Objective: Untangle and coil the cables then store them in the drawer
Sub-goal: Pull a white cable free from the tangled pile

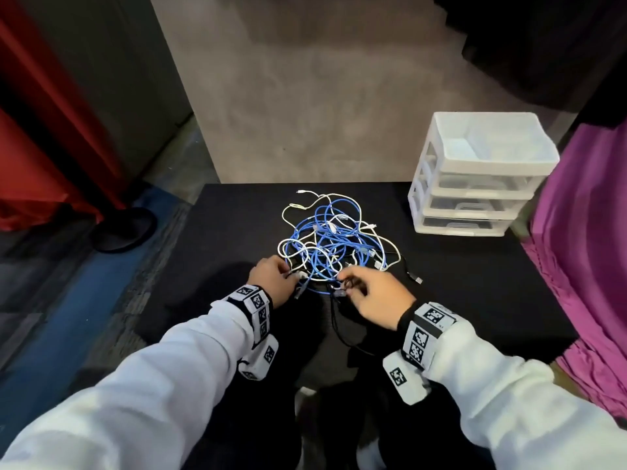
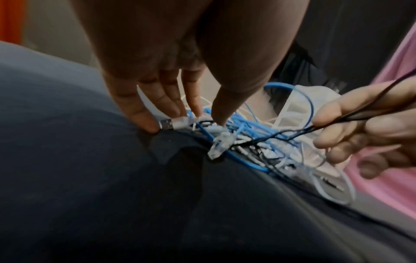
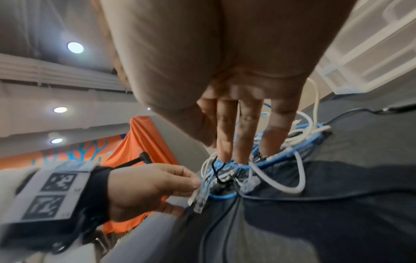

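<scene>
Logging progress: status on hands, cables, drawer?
Right hand pinches black cable. Left hand at white USB plug. Cables tangled. Drawer unit shut.

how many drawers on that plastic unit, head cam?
3. The white drawer unit stands at the table's far right corner, its drawers stacked: top, middle, bottom. All look closed. An open tray sits on top. None seem hidden.

blue and white cables (image 1: 334,237), black table (image 1: 458,266) — white drawer unit (image 1: 475,174)
</scene>
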Available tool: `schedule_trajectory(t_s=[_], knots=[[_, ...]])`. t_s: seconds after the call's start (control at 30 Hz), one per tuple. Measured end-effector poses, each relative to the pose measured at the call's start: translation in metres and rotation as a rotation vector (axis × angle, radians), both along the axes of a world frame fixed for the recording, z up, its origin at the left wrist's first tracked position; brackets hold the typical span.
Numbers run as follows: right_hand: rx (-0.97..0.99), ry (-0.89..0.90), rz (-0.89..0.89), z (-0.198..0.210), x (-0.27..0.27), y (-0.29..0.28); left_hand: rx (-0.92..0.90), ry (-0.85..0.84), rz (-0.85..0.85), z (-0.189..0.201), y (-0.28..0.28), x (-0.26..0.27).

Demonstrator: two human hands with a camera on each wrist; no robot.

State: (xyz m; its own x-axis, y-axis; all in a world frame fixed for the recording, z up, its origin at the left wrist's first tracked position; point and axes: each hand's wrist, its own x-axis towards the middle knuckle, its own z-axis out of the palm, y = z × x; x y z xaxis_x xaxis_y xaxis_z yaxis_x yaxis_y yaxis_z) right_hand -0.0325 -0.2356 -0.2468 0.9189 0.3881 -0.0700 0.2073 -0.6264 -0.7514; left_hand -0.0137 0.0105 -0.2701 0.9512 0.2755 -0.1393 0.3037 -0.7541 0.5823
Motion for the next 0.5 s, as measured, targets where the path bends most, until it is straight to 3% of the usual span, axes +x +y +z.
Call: schedule_trajectory(t_s=[0.2,0.37,0.5], knots=[[-0.157,0.06,0.059,-0.006,-0.002,0.005,0.079,-0.03,-0.103,0.008,0.009,0.007],[-0.233,-0.064,0.027,0.003,0.007,0.008,0.136,0.037,-0.221,0.003,0.011,0.004],[-0.11,-0.166,0.037,0.017,0.006,0.017,0.047,0.04,-0.171,0.0,0.008,0.001]])
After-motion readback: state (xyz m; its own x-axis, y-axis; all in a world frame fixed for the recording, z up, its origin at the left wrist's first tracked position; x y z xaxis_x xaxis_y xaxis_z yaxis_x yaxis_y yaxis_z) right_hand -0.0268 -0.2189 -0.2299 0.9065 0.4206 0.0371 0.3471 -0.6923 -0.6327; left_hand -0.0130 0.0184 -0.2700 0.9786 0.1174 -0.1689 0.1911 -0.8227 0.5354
